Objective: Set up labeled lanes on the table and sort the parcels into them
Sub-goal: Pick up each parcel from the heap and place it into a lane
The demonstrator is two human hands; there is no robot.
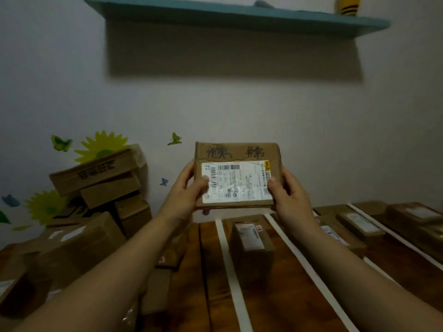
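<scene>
1. The parcel, a small flat cardboard box, is held up in the air above the far end of the table. Its printed label faces the camera, and there is handwriting on the brown band above the label.
2. Going by how easily it is held up at its two ends, it is probably light. The cardboard looks stiff and should not sag or crush under a normal grip.
3. The label looks glossy, so thumbs may slide on it. The bare cardboard at the short ends is likely the safer place to hold.
4. The left hand grips the parcel's left end. Its thumb lies across the front, over the edge of the label, and its fingers are curled behind the box, out of sight.
5. The right hand grips the right end the same way, with the thumb on the front near the label's edge and the fingers hidden behind.
6. On the table, white tape strips run from its near end to its far end and mark out lanes.
7. A sorted box stands between two strips near the table's middle, and more boxes lie in the lanes on its right side.
8. A pile of boxes is stacked at the table's left side.
9. The parcel seems to be held up for reading, so its lane is not yet chosen.
</scene>
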